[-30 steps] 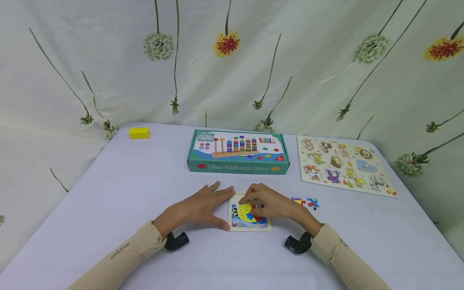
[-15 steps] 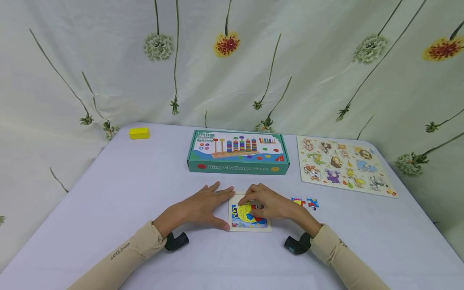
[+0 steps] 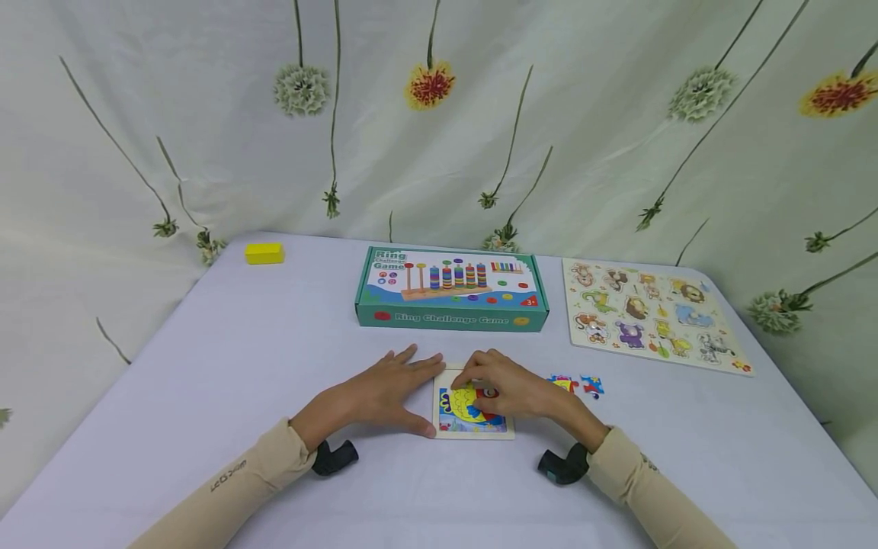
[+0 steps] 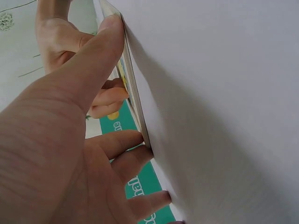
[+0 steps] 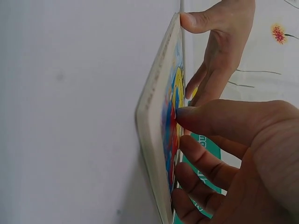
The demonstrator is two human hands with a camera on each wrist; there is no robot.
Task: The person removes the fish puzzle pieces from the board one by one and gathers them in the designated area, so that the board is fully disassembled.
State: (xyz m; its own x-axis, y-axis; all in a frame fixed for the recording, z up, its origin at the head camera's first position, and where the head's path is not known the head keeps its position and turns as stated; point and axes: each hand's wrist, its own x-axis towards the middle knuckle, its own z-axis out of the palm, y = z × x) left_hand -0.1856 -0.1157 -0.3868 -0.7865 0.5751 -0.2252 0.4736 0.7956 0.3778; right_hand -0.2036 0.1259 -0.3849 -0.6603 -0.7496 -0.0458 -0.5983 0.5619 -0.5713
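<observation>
A small square jigsaw puzzle [image 3: 473, 432] in a pale wooden frame lies on the table, with a yellow and red fish picture. My left hand [image 3: 394, 389] is spread flat beside it; its thumb touches the near left corner and its fingertips touch the far left edge. From the right, my right hand [image 3: 511, 383] reaches over the picture, thumb and bent fingertips resting on its surface, apart from each other. No lifted piece shows between them. The hand covers the picture's upper right. Beyond the right wrist lie two loose puzzle pieces, a red-yellow one [image 3: 564, 383] and a blue-red one [image 3: 592, 386].
A green Ring Challenge Game box [image 3: 451, 290] stands behind the puzzle. An animal puzzle board [image 3: 652, 316] lies at the back right, and a yellow block [image 3: 264, 253] sits at the back left. A flowered curtain [image 3: 384, 152] hangs behind the white-covered table [image 3: 274, 320].
</observation>
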